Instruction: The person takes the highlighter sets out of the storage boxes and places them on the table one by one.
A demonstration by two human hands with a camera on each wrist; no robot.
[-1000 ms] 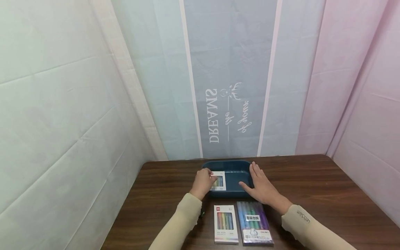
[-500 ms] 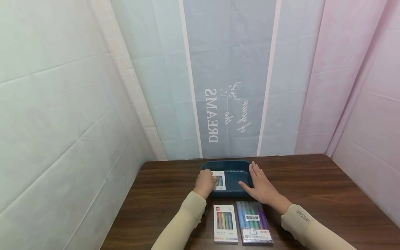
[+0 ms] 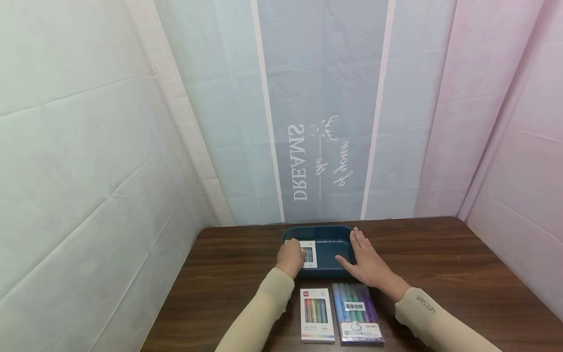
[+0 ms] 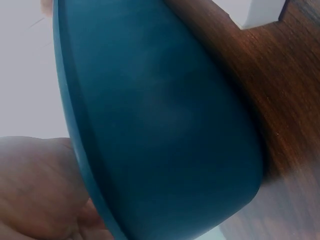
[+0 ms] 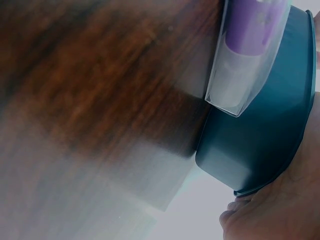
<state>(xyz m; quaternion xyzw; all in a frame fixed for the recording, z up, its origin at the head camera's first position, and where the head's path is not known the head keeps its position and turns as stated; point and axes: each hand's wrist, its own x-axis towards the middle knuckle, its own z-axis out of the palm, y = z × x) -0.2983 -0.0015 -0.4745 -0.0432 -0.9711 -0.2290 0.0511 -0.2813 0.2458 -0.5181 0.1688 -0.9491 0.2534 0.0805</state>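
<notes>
Pen box (image 3: 308, 254) lower in tray (image 3: 327, 234) — left hand (image 3: 290, 257) grip on its edge

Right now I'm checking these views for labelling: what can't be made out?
- Left hand fingertips: head view, hidden behind the pen box in the blue tray.
- Print on the purple pen pack: head view, too small.
- Tray inside: wrist views show only its outer wall.
- Right hand: right wrist view, cut off by the edge.
</notes>
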